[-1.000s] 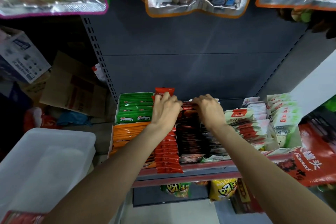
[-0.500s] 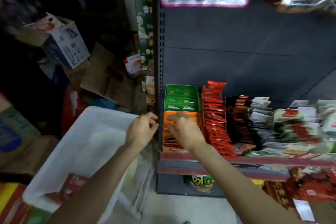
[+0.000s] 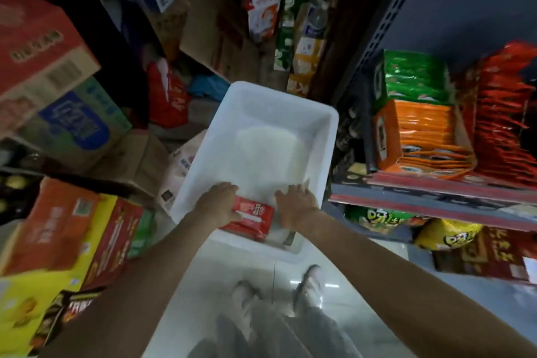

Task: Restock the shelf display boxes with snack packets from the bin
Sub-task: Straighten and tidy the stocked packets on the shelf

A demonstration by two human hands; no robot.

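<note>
Both hands (image 3: 218, 203) in bin (image 3: 328, 131) (red pkts (image 3: 252, 216)).

The floor (image 3: 377, 325) is pale, shiny tile. A dark grey metal shelf unit (image 3: 470, 9) stands on the right. Cardboard boxes (image 3: 43, 46) are piled up on the left, and the back corner is dim.

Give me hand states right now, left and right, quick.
Left hand: in the white bin, gripping the red snack packets.
Right hand: in the bin beside the packets, fingers spread, holding nothing.

No legible txt on pkgs
</note>
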